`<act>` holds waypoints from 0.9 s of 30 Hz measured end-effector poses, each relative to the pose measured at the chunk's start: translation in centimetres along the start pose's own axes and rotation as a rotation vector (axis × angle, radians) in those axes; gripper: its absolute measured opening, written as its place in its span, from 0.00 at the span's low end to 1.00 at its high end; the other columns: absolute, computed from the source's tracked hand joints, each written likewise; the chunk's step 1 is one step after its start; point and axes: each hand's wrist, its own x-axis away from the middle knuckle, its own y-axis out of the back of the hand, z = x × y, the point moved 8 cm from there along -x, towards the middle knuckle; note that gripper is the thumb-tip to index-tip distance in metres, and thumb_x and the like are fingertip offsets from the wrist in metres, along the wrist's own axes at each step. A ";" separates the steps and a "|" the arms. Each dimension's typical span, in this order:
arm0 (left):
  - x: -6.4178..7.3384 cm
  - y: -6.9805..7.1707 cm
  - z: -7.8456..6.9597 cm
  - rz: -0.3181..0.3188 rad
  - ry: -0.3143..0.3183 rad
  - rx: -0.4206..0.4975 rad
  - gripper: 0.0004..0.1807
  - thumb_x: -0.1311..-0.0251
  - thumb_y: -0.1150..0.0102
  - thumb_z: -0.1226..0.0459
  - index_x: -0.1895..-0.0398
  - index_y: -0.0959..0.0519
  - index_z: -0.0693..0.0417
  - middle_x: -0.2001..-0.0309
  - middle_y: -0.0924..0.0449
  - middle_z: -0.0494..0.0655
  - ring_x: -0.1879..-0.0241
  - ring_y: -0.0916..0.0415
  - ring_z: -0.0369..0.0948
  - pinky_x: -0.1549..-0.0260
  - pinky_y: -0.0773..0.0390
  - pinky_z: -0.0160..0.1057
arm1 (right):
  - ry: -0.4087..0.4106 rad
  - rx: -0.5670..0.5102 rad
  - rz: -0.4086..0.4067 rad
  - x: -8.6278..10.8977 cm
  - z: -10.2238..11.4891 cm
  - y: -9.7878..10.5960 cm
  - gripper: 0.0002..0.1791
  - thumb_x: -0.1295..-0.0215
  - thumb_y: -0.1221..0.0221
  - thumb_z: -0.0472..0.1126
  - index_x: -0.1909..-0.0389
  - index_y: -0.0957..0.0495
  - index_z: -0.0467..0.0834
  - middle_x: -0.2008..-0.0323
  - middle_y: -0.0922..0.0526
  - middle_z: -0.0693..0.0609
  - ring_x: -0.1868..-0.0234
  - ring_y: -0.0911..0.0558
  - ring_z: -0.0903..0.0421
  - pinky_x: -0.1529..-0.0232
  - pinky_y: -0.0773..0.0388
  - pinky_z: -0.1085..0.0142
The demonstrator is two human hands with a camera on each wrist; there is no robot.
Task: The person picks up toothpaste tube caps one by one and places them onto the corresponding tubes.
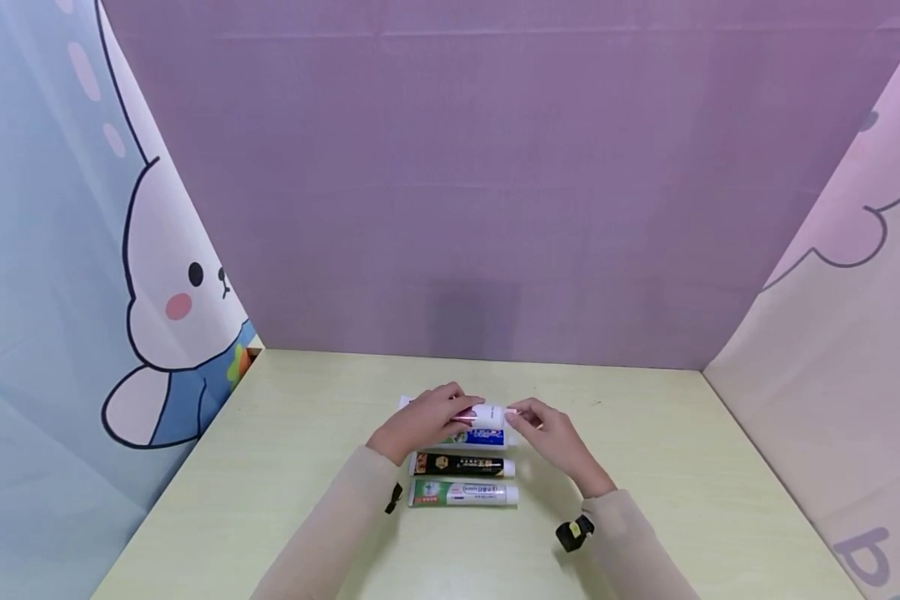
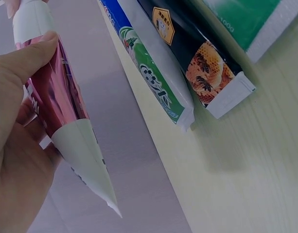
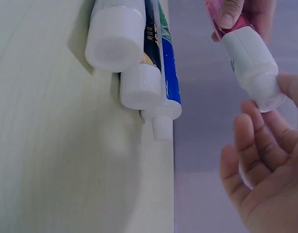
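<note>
My left hand (image 1: 422, 419) grips a white and pink toothpaste tube (image 2: 66, 87) around its middle, thumb on top, above the table. In the left wrist view its flat crimped end slants downward. At the other end, my right hand (image 1: 557, 439) pinches the tube's white cap (image 3: 265, 92) between thumb and forefinger; the other fingers are loosely bent. Just below the held tube in the head view lies a blue and green toothpaste tube (image 1: 487, 437), partly covered by it. Nearer me are a black toothpaste tube (image 1: 465, 465) and a green and white one (image 1: 465, 493).
The lying tubes form a column on the pale wooden table (image 1: 285, 500), caps to the right. A purple cloth (image 1: 465, 167) hangs behind the table's far edge. Printed curtains flank it, a rabbit figure (image 1: 180, 317) on the left one.
</note>
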 end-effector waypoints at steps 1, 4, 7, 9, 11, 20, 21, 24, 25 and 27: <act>0.0 0.0 0.0 0.002 0.003 0.004 0.25 0.29 0.42 0.53 0.32 0.26 0.47 0.51 0.24 0.44 0.58 0.28 0.36 0.55 0.23 0.34 | 0.006 -0.003 -0.002 0.0 0.0 0.1 0.14 0.30 0.37 0.48 0.50 0.18 0.46 0.65 0.18 0.53 0.63 0.21 0.55 0.65 0.23 0.64; 0.0 -0.1 0.2 0.018 0.030 0.021 0.26 0.29 0.43 0.52 0.31 0.27 0.46 0.49 0.24 0.43 0.57 0.28 0.36 0.54 0.23 0.35 | 0.013 -0.025 -0.002 0.0 -0.1 0.2 0.15 0.32 0.34 0.45 0.47 0.19 0.48 0.61 0.18 0.53 0.62 0.21 0.55 0.63 0.21 0.63; 0.0 -0.1 0.3 0.024 0.049 0.035 0.26 0.29 0.43 0.52 0.30 0.28 0.45 0.48 0.24 0.44 0.56 0.28 0.36 0.52 0.23 0.36 | 0.035 -0.052 -0.005 0.1 0.1 0.5 0.16 0.35 0.32 0.42 0.48 0.20 0.48 0.57 0.17 0.51 0.60 0.19 0.54 0.61 0.20 0.61; 0.0 0.0 0.3 0.024 0.056 0.040 0.26 0.29 0.43 0.52 0.30 0.28 0.45 0.48 0.25 0.44 0.55 0.27 0.37 0.52 0.23 0.37 | 0.056 -0.060 -0.009 0.1 0.3 0.6 0.16 0.36 0.31 0.41 0.48 0.20 0.48 0.55 0.17 0.51 0.60 0.19 0.53 0.61 0.20 0.61; 0.0 0.1 0.2 0.024 0.054 0.039 0.27 0.29 0.43 0.52 0.29 0.28 0.45 0.48 0.25 0.43 0.55 0.27 0.36 0.52 0.23 0.36 | 0.062 -0.061 -0.015 0.1 0.4 0.8 0.16 0.37 0.31 0.41 0.49 0.20 0.48 0.55 0.17 0.51 0.61 0.19 0.53 0.62 0.20 0.62; -0.3 0.5 0.0 0.003 0.036 0.041 0.26 0.29 0.43 0.53 0.30 0.28 0.46 0.48 0.24 0.44 0.57 0.28 0.36 0.53 0.23 0.36 | 0.034 -0.050 -0.018 -0.2 0.6 1.1 0.14 0.30 0.38 0.51 0.52 0.17 0.46 0.63 0.15 0.51 0.64 0.20 0.54 0.64 0.23 0.64; -0.3 0.5 0.0 0.004 0.038 0.039 0.26 0.29 0.44 0.53 0.30 0.28 0.46 0.48 0.24 0.44 0.56 0.28 0.36 0.53 0.23 0.36 | 0.034 -0.041 -0.016 -0.2 0.6 1.1 0.15 0.29 0.38 0.52 0.52 0.16 0.46 0.63 0.15 0.50 0.63 0.21 0.54 0.64 0.23 0.63; -0.4 0.4 0.1 0.009 0.042 0.035 0.26 0.28 0.44 0.52 0.29 0.28 0.46 0.48 0.25 0.44 0.56 0.28 0.36 0.52 0.24 0.36 | 0.033 -0.020 -0.012 -0.2 0.6 1.1 0.17 0.28 0.40 0.53 0.51 0.16 0.46 0.62 0.14 0.49 0.63 0.21 0.56 0.63 0.23 0.63; -0.5 0.3 0.1 0.012 0.045 0.034 0.26 0.28 0.45 0.52 0.29 0.28 0.45 0.48 0.25 0.43 0.55 0.28 0.36 0.52 0.24 0.36 | 0.032 -0.016 -0.011 -0.3 0.6 1.1 0.17 0.28 0.40 0.54 0.51 0.16 0.46 0.61 0.14 0.48 0.63 0.21 0.56 0.63 0.23 0.63; -0.5 0.2 0.2 0.014 0.049 0.031 0.26 0.28 0.45 0.52 0.29 0.28 0.45 0.47 0.25 0.43 0.55 0.28 0.36 0.51 0.24 0.36 | 0.033 -0.010 -0.008 -0.4 0.5 1.1 0.17 0.28 0.40 0.53 0.50 0.16 0.46 0.61 0.14 0.50 0.63 0.21 0.56 0.63 0.23 0.63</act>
